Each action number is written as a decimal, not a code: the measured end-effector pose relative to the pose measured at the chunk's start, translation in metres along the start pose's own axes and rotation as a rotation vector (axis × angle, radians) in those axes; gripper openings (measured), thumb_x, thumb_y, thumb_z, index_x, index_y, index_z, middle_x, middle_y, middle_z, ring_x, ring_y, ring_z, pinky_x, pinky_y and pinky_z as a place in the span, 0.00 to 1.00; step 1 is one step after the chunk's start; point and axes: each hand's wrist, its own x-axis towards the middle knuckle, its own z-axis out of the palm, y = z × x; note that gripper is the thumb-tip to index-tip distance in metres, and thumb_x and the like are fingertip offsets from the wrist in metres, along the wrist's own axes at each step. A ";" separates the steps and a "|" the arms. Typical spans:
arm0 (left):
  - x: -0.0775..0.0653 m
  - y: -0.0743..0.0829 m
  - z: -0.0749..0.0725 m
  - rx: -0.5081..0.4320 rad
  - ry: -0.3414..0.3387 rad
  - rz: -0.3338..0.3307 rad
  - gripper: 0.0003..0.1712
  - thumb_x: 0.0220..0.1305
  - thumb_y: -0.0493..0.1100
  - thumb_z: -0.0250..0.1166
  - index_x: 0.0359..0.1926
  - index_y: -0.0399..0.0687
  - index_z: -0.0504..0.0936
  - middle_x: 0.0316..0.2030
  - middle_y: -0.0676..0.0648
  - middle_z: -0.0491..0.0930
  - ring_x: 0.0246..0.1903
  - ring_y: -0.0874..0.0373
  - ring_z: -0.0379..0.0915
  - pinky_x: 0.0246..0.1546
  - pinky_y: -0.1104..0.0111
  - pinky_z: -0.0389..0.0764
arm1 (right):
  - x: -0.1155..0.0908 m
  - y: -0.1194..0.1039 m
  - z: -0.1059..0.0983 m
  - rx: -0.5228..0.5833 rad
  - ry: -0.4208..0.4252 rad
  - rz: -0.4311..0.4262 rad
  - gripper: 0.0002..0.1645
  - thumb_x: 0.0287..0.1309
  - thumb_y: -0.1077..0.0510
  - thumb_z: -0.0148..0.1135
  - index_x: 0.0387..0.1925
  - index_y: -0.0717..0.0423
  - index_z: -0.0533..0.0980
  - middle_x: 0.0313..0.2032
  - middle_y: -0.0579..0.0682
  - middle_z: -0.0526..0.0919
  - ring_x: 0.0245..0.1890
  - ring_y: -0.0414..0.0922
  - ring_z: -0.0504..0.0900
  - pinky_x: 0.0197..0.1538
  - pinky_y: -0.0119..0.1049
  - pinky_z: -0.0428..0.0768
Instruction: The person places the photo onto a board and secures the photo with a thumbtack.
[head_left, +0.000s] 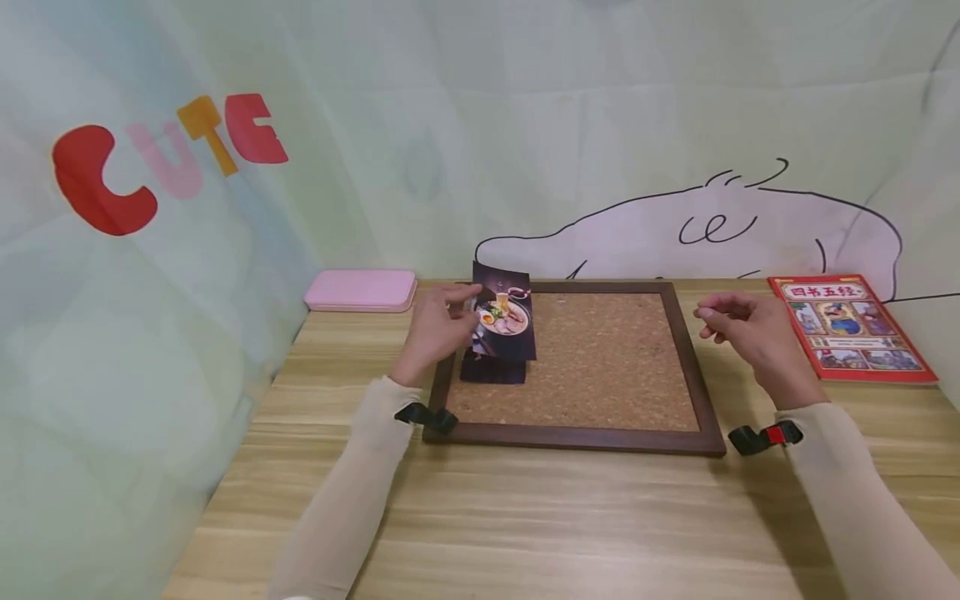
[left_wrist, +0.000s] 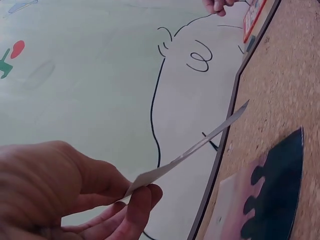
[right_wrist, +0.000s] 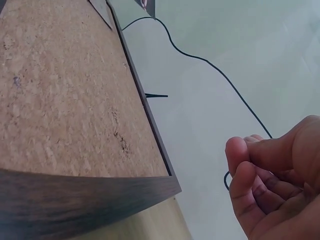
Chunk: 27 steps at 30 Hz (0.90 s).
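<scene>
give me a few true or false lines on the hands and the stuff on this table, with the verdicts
1. The left hand is pinching the food card. True.
2. The food card is lying flat on the cork board. False: it is raised off the board.
3. A second picture lies on the cork board. True.
4. The right hand is gripping the pink case. False: the pink case lies on the table, left of the cork board, and nothing shows in the right hand.
5. The red book lies to the right of the cork board. True.
</scene>
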 end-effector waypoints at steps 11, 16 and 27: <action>0.010 0.006 0.034 -0.007 -0.132 0.026 0.28 0.66 0.31 0.66 0.67 0.40 0.83 0.67 0.36 0.78 0.45 0.45 0.90 0.31 0.68 0.87 | 0.009 -0.009 0.012 -0.040 -0.026 -0.033 0.20 0.78 0.51 0.62 0.59 0.62 0.80 0.34 0.28 0.84 0.34 0.35 0.85 0.41 0.30 0.84; 0.011 0.010 0.051 -0.036 -0.167 0.006 0.28 0.67 0.30 0.66 0.68 0.40 0.83 0.68 0.36 0.77 0.36 0.52 0.88 0.26 0.68 0.84 | 0.012 -0.010 0.018 -0.030 -0.039 -0.039 0.20 0.78 0.53 0.63 0.60 0.63 0.80 0.38 0.35 0.88 0.34 0.35 0.85 0.42 0.31 0.83; 0.015 0.024 0.084 -0.080 -0.221 0.010 0.29 0.64 0.30 0.68 0.67 0.39 0.84 0.71 0.39 0.78 0.51 0.44 0.87 0.38 0.73 0.81 | 0.018 -0.013 0.030 0.014 -0.080 0.002 0.20 0.76 0.52 0.65 0.60 0.61 0.81 0.40 0.38 0.88 0.36 0.36 0.84 0.44 0.28 0.85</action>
